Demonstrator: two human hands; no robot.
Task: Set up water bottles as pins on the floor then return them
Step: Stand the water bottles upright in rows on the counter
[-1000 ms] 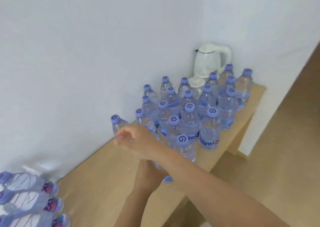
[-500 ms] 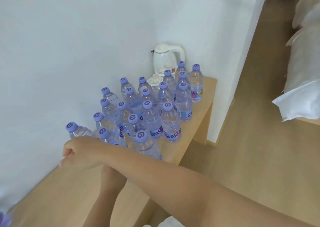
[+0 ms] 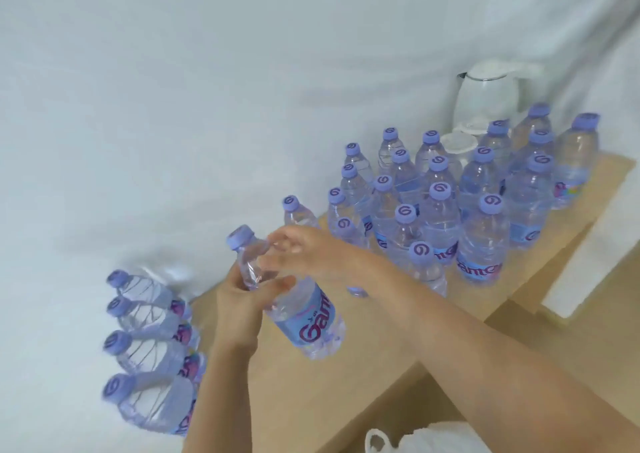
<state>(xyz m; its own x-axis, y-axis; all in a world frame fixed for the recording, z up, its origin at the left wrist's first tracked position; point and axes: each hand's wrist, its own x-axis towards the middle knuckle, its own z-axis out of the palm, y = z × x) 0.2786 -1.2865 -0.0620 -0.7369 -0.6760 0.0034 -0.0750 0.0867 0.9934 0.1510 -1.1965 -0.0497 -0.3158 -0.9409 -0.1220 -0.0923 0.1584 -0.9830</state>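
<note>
Bare shelf [image 3: 311,393] between 4 bottles [image 3: 152,345] along the left and the packed cluster [image 3: 446,210] on the right. Blocked behind by the wall [image 3: 173,106]; kettle [image 3: 485,96] behind the cluster.

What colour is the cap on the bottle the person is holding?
Purple, seen in the head view: the held bottle carries a purple cap.

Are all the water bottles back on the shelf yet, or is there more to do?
Nearly, it seems. A big bunch of standing bottles already fills the wooden shelf by the kettle. One bottle is in the left hand, with the right hand at its neck. It still needs setting down.
</note>
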